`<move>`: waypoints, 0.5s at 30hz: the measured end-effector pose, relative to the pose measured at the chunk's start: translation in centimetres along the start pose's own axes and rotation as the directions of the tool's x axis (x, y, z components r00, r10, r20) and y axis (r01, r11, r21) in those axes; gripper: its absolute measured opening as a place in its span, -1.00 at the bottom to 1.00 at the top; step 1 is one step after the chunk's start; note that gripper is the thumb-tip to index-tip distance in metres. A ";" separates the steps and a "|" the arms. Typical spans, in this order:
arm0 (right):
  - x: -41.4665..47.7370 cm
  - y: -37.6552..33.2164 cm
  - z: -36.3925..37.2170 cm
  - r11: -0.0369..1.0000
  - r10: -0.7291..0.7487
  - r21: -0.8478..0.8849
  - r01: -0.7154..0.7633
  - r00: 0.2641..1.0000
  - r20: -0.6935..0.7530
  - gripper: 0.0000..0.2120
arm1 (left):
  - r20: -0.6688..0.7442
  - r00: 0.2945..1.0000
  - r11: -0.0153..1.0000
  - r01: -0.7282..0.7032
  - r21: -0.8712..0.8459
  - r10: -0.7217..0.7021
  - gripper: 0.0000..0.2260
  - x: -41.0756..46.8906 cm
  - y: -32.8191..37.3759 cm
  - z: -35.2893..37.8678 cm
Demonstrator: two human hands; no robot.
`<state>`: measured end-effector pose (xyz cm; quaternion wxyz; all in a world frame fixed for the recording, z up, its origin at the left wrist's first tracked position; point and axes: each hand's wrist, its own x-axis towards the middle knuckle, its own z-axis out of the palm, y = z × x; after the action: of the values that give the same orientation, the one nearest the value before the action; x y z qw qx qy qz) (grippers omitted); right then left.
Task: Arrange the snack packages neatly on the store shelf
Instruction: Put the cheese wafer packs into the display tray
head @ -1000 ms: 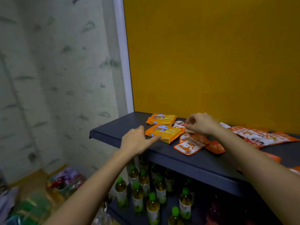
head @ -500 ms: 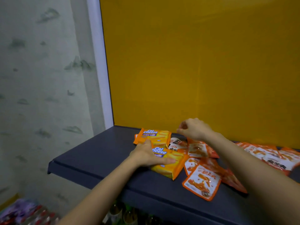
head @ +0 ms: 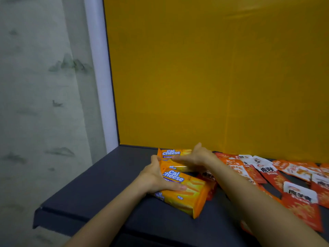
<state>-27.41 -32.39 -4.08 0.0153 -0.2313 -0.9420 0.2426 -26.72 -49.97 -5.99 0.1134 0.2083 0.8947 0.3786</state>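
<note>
A left hand (head: 153,177) grips the left end of the near pack (head: 188,195) on the dark shelf (head: 99,186), thumb across its top, while the right hand (head: 197,155) lies straight-fingered on the far pack (head: 170,152) beside scattered red sachets (head: 270,175).

orange cal cheese packs (head: 185,193), red-white pouches (head: 277,177), dark blue-grey shelf (head: 99,189), yellow backboard (head: 213,77).
</note>
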 end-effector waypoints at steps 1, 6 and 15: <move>0.1 -0.3 0.2 1.000 0.016 0.017 -0.016 1.000 0.004 0.17 | 0.008 1.000 1.000 -0.011 0.001 0.011 -0.09 0.1 -0.5 -0.7; 0.6 -1.6 0.9 0.951 0.079 0.297 -0.090 0.996 0.049 0.19 | 0.042 0.999 0.999 0.035 -0.016 -0.034 -0.05 1.1 -3.3 -4.3; 0.5 -0.9 1.1 0.808 0.182 0.584 -0.076 0.975 -0.124 -0.40 | 0.154 0.985 0.971 0.105 -0.217 -0.072 -0.09 2.2 -5.5 -7.0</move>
<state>-28.44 -33.37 -4.68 0.1502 -0.2997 -0.8015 0.4952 -32.75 -56.80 -5.27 0.2178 0.1812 0.8439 0.4555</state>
